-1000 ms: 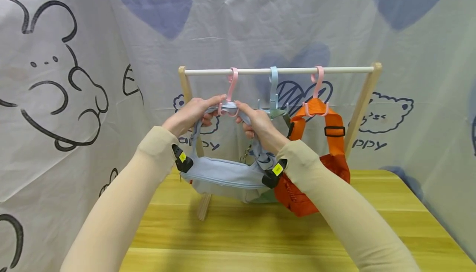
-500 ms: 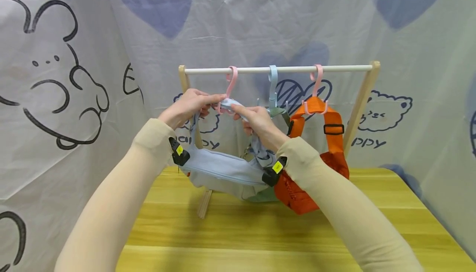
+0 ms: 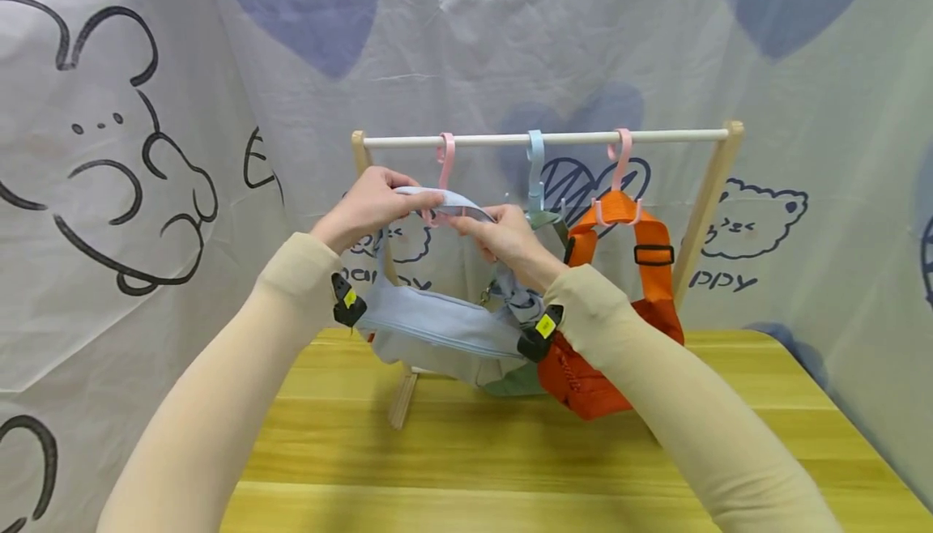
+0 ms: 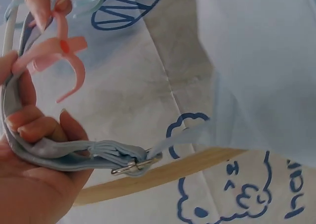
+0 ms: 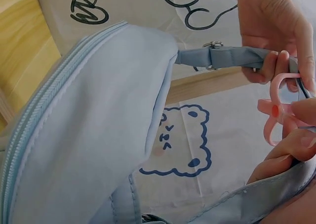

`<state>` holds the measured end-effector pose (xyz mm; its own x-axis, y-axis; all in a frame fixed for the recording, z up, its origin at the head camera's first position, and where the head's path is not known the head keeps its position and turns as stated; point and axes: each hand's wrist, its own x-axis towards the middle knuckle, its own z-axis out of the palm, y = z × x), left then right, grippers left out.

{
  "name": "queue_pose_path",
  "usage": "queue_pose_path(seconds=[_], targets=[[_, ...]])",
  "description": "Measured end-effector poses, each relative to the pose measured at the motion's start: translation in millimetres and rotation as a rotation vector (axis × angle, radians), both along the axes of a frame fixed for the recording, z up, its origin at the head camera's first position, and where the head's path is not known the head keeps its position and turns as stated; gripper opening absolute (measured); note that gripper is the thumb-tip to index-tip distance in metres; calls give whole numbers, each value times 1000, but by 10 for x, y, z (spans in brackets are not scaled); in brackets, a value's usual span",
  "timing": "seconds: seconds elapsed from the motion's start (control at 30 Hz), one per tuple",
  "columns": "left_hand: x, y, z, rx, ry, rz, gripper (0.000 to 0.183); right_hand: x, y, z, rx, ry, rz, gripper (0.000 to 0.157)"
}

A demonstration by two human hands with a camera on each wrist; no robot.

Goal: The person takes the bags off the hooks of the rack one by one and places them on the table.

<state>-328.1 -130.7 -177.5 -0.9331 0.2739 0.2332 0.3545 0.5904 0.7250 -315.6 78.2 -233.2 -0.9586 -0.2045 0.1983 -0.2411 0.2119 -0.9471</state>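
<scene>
Strap [image 3: 461, 199], pale-blue fabric: my left grip [image 3: 373, 205] and right grip [image 3: 510, 237] are pinching it; uneven tension is risking a missed pink plastic hook [image 3: 447, 159].

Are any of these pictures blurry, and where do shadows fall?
Head view: soft, dim shadows lie on the wooden table; left wrist view: the light blue bag, large at the right, looks soft and lacks detail, while the metal buckle is clearer; right wrist view: the zipper shows its texture fairly well, with no strong glare.
</scene>
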Motion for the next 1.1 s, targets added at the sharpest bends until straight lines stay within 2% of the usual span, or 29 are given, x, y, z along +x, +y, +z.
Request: queue_pose_path(seconds=[0.2,0.33,0.47,0.57,0.83,0.97,1.1], targets=[[67,73,-27,-111,209,17,34,-3,15,1,28,44,-18,31],[93,105,-63,-167,344,29,30,0,8,14,63,63,-56,26],[109,115,-109,-192,435,32,26,11,1,25,140,100,-113,24],[119,117,-147,-193,463,22,25,16,4,29,188,146,-141,24],[104,95,-283,-162,473,3,28,24,10,40,303,298,-159,21],[122,83,-337,-136,450,14,29,30,14,62,353,312,-144,20],[142,49,-381,-108,438,23,29,21,13,113,399,291,-95,22]])
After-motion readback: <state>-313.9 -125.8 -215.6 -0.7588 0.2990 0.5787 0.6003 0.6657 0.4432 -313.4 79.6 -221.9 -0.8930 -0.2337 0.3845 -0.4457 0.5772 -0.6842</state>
